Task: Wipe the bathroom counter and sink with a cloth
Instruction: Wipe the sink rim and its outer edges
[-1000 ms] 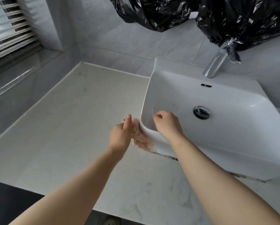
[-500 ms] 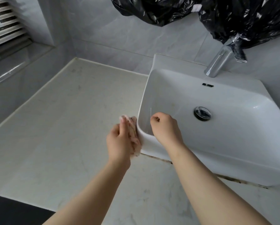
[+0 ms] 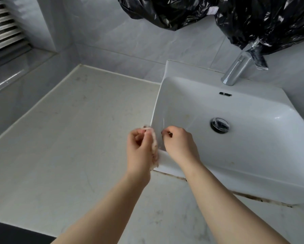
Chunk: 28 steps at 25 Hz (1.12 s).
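Observation:
A white rectangular sink (image 3: 249, 161) stands on the pale marble counter (image 3: 63, 141). My left hand (image 3: 140, 152) grips a small pinkish cloth (image 3: 154, 147) and presses it against the outer left wall of the sink, near its front corner. My right hand (image 3: 179, 145) rests just inside the sink at that same corner, its fingers curled against the inner wall; whether they hold anything I cannot tell. A chrome drain plug (image 3: 219, 125) sits in the basin floor. Dark grime runs along the seam under the sink's front edge.
A chrome tap (image 3: 239, 69) rises behind the sink, with black plastic bags (image 3: 218, 13) hanging over it against the grey tiled wall. A window ledge with blinds (image 3: 5, 34) lies to the far left. The counter's front edge drops off at the bottom left.
My left hand has slid the cloth from the front corner up along the sink's left outer wall, away from me. My right hand has stayed at the inner corner.

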Tool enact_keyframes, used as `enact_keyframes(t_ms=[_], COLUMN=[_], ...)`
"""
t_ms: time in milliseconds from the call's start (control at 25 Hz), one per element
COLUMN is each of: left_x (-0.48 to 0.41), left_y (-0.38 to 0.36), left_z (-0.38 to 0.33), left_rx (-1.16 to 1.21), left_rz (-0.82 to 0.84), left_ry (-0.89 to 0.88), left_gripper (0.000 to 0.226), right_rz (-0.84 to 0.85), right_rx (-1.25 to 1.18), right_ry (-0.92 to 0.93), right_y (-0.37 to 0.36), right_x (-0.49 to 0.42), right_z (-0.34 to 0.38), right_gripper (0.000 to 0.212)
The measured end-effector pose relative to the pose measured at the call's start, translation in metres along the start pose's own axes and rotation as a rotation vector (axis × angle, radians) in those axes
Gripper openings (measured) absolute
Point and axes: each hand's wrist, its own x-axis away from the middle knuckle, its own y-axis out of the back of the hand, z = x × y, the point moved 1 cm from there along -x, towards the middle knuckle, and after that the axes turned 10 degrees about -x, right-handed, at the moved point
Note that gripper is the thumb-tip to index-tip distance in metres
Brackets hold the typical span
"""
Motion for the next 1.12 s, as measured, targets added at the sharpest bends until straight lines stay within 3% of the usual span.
enact_keyframes(t_ms=[80,200,360,480,680,880,1000,1120], left_x=[-0.011,0.0,0.018,-0.033,-0.037,-0.057,-0.072,-0.051], left_y=[-0.015,-0.014,-0.01,-0.011,0.0,-0.001,0.003,0.013], left_z=[0.0,0.0,-0.008,-0.012,0.012,0.004,-0.002,0.006], left_rx=[0.001,0.121,0.01,-0.042,-0.139,-0.123,-0.129,-0.197], left_rz=[0.038,0.155,0.198,0.204,0.216,0.374,0.526,0.576], left_ry=[-0.009,0.205,0.202,0.31,0.242,0.228,0.217,0.209], left_gripper=[0.012,0.025,0.041,0.045,0.044,0.04,0.052,0.059], right_rz=[-0.006,-0.001,0.01,-0.016,-0.043,-0.061,-0.071,-0.022], right_rx=[0.009,0.01,0.026,0.033,0.012,0.026,0.044,0.139], right_ry=[-0.001,-0.009,-0.007,-0.029,-0.055,-0.095,-0.111,-0.076], right_y=[0.0,0.0,-0.001,-0.002,-0.003,-0.004,-0.004,-0.003], right_x=[0.001,0.003,0.005,0.004,0.004,0.003,0.002,0.0], right_z=[0.0,0.002,0.003,0.004,0.003,0.005,0.007,0.008], right_gripper=[0.022,0.021,0.021,0.02,0.02,0.021,0.021,0.028])
